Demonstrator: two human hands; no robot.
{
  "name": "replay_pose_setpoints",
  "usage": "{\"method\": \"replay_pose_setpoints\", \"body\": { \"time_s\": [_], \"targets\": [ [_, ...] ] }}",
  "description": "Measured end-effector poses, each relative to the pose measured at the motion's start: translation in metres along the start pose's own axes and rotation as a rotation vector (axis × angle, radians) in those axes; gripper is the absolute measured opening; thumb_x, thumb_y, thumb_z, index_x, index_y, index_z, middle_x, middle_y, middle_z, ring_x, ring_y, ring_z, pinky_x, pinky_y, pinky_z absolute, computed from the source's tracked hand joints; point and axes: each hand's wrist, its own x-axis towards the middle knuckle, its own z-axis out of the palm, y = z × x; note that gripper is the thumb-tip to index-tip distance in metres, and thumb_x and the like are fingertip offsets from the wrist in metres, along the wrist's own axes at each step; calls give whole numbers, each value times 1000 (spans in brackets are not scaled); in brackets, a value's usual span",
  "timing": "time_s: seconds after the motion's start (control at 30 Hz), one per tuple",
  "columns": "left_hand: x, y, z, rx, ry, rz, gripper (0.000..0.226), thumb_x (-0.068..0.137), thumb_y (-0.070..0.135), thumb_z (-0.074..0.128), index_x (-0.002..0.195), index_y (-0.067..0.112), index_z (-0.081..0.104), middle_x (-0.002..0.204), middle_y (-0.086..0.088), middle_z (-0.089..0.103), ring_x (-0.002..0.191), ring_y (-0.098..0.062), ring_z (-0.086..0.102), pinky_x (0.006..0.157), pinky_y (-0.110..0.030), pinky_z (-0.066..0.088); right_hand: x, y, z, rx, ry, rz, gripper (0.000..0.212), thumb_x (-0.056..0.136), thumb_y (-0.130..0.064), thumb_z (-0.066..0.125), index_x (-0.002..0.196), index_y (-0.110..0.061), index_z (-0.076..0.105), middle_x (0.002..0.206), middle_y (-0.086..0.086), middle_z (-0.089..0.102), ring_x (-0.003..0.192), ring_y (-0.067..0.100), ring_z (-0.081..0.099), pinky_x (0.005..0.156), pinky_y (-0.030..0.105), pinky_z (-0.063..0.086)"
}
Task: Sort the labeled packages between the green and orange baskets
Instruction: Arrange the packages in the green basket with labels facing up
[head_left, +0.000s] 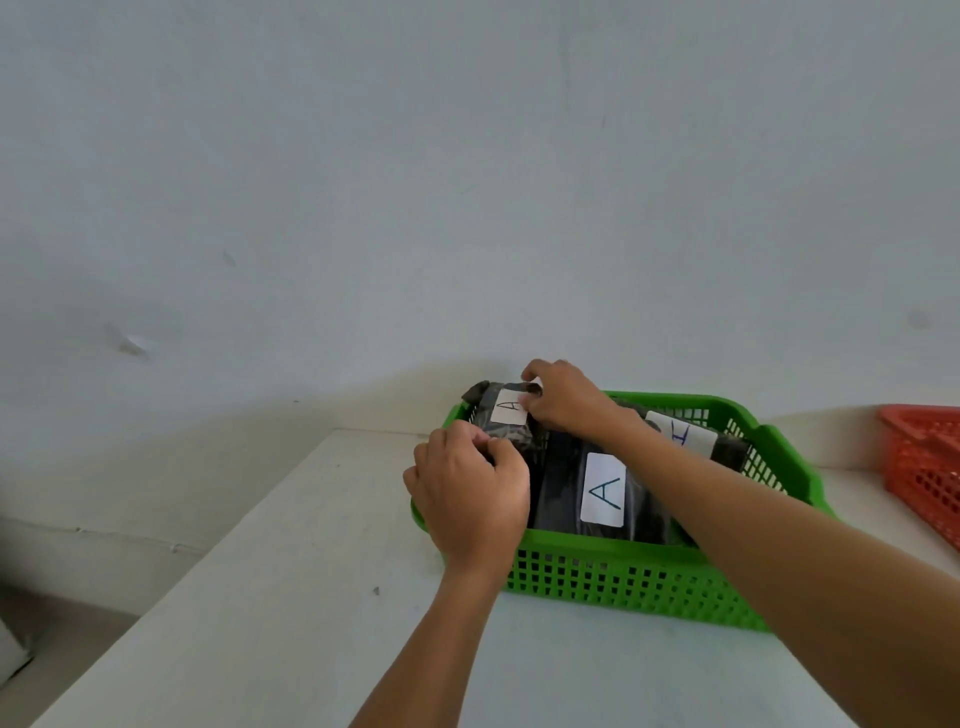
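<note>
A green basket (613, 577) stands on the white table and holds dark packages with white labels. At its far left corner lies a dark package labelled A (506, 415); my left hand (467, 499) grips its near edge and my right hand (563, 397) pinches its far top edge by the label. Beside it, in the middle of the basket, lies another dark package labelled A (602, 491). A third package with a blue-lettered label (680, 434) rests at the back right, partly hidden by my right forearm. The orange basket (930, 462) sits at the right edge.
The white table (291, 597) ends at an edge on the left, with floor beyond. A plain pale wall rises right behind the baskets. A gap of table surface separates the green basket from the orange one.
</note>
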Motion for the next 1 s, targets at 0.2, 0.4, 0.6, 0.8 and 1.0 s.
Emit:
{"method": "replay_pose_setpoints", "body": {
  "time_s": [0.2,0.4,0.6,0.8,1.0],
  "targets": [
    [-1,0,1,-7,19,23,11,78,15,58,69,19,54,67,8,50,71,-17,43,72,-29,26,-10,20,-33,-265,16,-48,40,88,-43,52,120,-19,52,127,7,51,111,25,52,94,40,40],
    [-2,2,-1,2,17,20,13,77,15,59,68,20,52,63,14,40,70,-17,40,71,-31,28,-26,39,-40,-514,-209,128,46,83,-61,48,84,-15,46,86,0,53,88,24,52,81,38,38],
    [-3,4,-3,-4,11,6,15,78,14,59,67,21,51,62,20,35,70,-16,37,72,-31,27,-46,49,-53,-155,-104,15,16,93,-32,49,97,-20,40,90,4,54,77,20,51,67,32,38],
    [-2,4,-1,5,12,12,9,77,15,59,69,17,56,63,12,41,70,-18,40,72,-31,27,-43,72,-108,162,150,101,13,93,-22,51,95,-13,60,94,8,60,86,23,53,72,28,40],
    [-2,2,-1,11,2,17,9,79,17,58,70,17,55,66,9,45,72,-18,39,73,-33,31,-51,81,-89,369,-96,273,19,93,-16,51,95,-6,67,91,10,64,84,23,57,68,27,45]
  ]
}}
